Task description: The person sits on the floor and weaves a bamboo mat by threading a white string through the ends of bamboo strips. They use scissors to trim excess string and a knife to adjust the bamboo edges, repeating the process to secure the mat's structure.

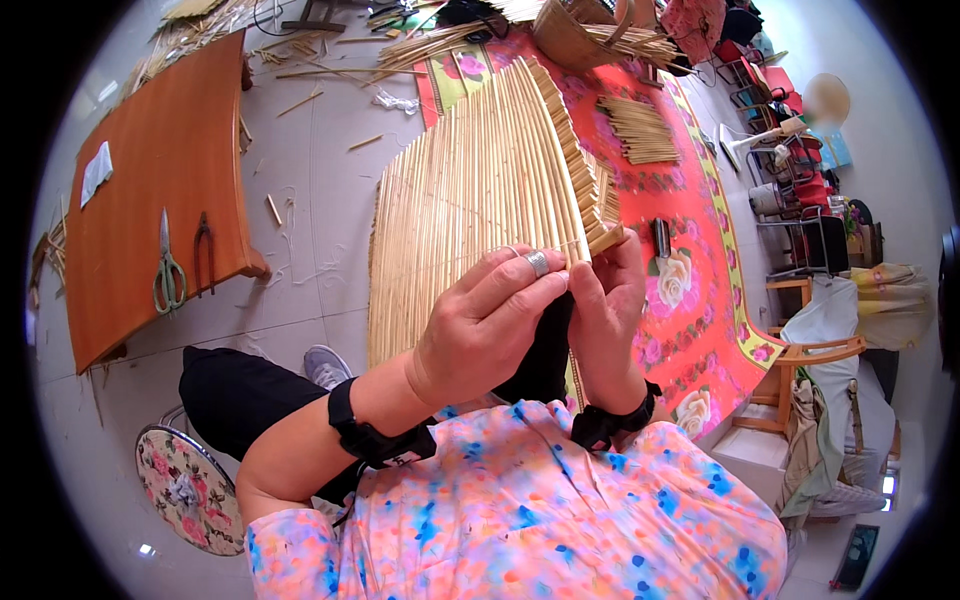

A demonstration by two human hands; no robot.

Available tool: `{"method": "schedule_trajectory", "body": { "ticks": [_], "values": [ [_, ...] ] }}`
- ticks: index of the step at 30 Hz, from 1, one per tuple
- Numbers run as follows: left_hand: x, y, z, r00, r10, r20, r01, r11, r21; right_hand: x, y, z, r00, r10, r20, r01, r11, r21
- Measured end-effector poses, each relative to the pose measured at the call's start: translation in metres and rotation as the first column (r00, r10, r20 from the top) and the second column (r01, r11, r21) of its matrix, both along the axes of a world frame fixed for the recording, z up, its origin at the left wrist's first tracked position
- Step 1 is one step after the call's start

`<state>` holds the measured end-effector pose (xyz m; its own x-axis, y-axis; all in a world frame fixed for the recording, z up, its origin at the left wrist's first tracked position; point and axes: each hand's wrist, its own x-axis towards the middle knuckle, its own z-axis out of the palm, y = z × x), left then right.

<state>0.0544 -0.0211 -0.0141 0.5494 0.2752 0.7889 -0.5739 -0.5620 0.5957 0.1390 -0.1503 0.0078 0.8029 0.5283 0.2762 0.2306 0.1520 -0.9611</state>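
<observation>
A large mat of straw-coloured stalks (470, 180), laid side by side and joined by thin cross lines of thread, stands tilted in front of me. Its right side folds back in a ridged layer of stalk ends. At its near right edge my left hand (490, 315), with a wide silver band on one finger, is closed in a pinch on a thin pale thread (560, 246). Right beside it, my right hand (612, 315) grips the mat's edge stalks between thumb and fingers. The fingertips partly hide the spot where both hands meet.
On the left, a brown wooden table (150, 130) bears green-handled scissors (170, 285), pliers (204, 250) and a white cloth (97, 172). A red floral mat (700, 290) holds a stalk bundle (640, 130) and a dark cylinder (661, 238). A basket (570, 35) stands behind; a round floral stool (190, 490) is near left.
</observation>
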Motion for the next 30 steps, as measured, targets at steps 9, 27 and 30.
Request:
{"method": "schedule_trajectory", "body": {
  "ticks": [9,27,30],
  "values": [
    [-0.012,0.021,0.007,0.930,-0.332,-0.157,0.276,0.913,-0.300,-0.009,-0.007,-0.002,0.977,-0.079,0.200,0.107,0.985,-0.138],
    [-0.066,0.119,0.029,0.695,-0.205,-0.689,0.175,0.978,-0.114,0.003,0.010,0.004,0.926,-0.198,0.320,0.272,0.940,-0.205],
    [-0.075,0.133,0.026,0.669,-0.020,-0.743,0.142,0.985,0.100,0.010,0.025,0.011,0.932,-0.232,0.279,0.273,0.955,-0.116]
  ]
}}
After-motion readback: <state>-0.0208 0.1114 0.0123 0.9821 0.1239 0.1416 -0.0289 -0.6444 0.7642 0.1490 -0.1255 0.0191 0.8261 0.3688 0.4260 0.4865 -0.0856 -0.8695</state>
